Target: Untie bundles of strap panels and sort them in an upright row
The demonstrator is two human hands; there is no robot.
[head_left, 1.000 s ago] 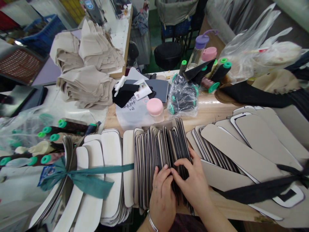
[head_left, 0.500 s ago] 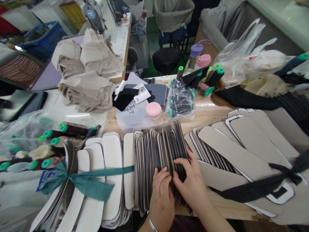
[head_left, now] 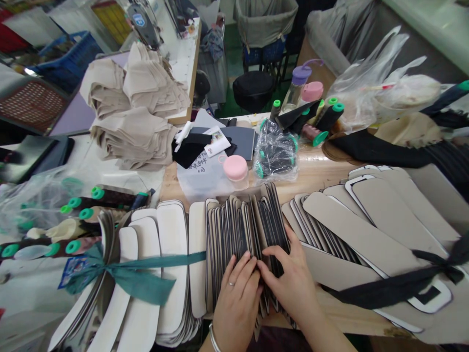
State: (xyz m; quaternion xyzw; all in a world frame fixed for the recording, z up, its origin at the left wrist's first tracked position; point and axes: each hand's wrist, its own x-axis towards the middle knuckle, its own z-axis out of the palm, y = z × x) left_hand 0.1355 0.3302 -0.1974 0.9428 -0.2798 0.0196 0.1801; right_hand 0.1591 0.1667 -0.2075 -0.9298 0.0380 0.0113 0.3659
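A row of thin beige panels with dark edges [head_left: 229, 234] stands on edge in front of me, packed side by side. My left hand [head_left: 240, 293] lies over the near part of the row, fingers stretched out and close together, a ring and a bracelet on it. Touching it at the fingertips is my right hand [head_left: 287, 278], curved round the right-hand group of dark-edged panels [head_left: 273, 220]. Its thumb and forefinger are at the gap in the row, while another finger reaches the group's outer side. The undersides of both hands are hidden.
White panels tied with a green strip [head_left: 139, 274] lie left. Beige panels tied with a black strip [head_left: 384, 288] lie right. Beyond are a pink-lidded jar [head_left: 235, 168], bagged thread spools [head_left: 276, 151], folded beige cloth pieces [head_left: 132, 137] and a sewing machine [head_left: 142, 22].
My left hand has shifted slightly left and spread flatter over the row. Panels at the gap have tipped rightward, narrowing the dark opening. My right hand stays by the right-hand group.
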